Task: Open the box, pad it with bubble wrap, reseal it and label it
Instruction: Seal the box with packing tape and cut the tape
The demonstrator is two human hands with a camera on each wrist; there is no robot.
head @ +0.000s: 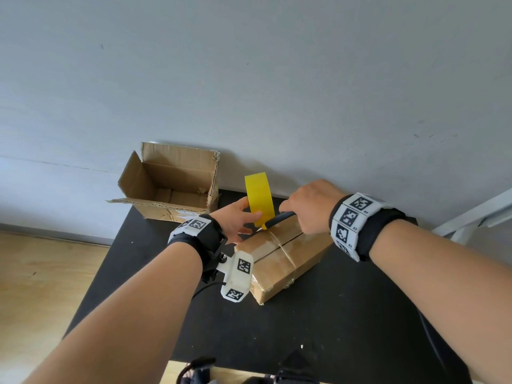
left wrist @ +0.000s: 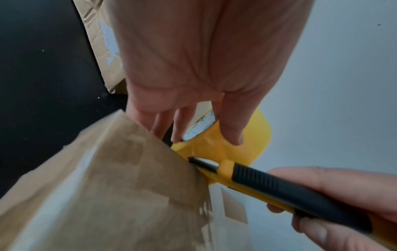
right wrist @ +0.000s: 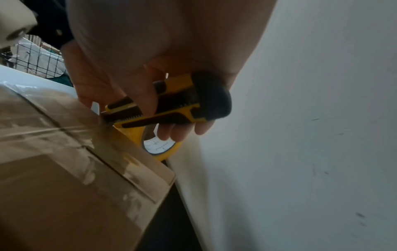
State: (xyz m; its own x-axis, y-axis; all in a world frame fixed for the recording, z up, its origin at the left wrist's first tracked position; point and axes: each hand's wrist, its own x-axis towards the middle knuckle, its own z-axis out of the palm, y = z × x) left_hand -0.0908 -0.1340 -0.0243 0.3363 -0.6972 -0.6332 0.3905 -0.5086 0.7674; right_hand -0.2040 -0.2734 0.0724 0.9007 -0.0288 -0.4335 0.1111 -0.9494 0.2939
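A closed brown cardboard box [head: 279, 259] with clear tape across its top lies on the black table [head: 171, 314]. At the box's far edge my left hand [head: 238, 217] holds a yellow tape roll [head: 259, 199] upright, thumb on its outer face and fingers through its core. My right hand [head: 310, 206] grips a yellow-and-black utility knife [head: 277, 218]. Its blade tip [left wrist: 193, 160] touches the tape strip where roll meets box [left wrist: 103, 195]. In the right wrist view the knife [right wrist: 171, 105] sits above the roll [right wrist: 159, 146] at the box edge [right wrist: 64, 152].
An open, empty cardboard box [head: 169, 181] with raised flaps stands at the table's far left corner against the grey wall [head: 277, 79]. A white frame [head: 476, 214] is at the right. Wooden floor [head: 41, 286] lies left of the table.
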